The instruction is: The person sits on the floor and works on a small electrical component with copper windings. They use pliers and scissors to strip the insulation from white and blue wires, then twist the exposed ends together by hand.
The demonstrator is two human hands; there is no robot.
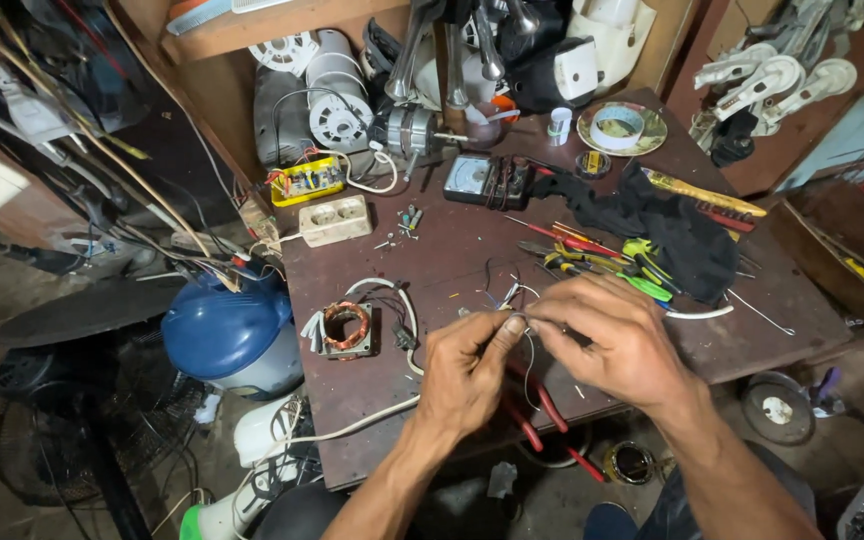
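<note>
Both hands, left hand (pixel 467 365) and right hand (pixel 617 340), pinch thin wires (pixel 524 322) between clamped fingers over the counter (pixel 452 250), seemingly joining leads near the coil (pixel 348 326); a steady twist seems needed.

Bench (pixel 452 250) middle strip bare, passable between socket block (pixel 334 220) and black cloth (pixel 672 225). Near-left corner open below stator coil (pixel 349 328). Far edge jammed with motors (pixel 337 100), meter (pixel 487 180), tape roll (pixel 619 127). Right side blocked by screwdrivers (pixel 592 255).

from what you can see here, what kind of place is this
Most likely a small appliance or fan repair workshop. A copper-wound motor stator lies on the cluttered workbench, an analog multimeter sits farther back, and screwdrivers lie beside it.
</note>
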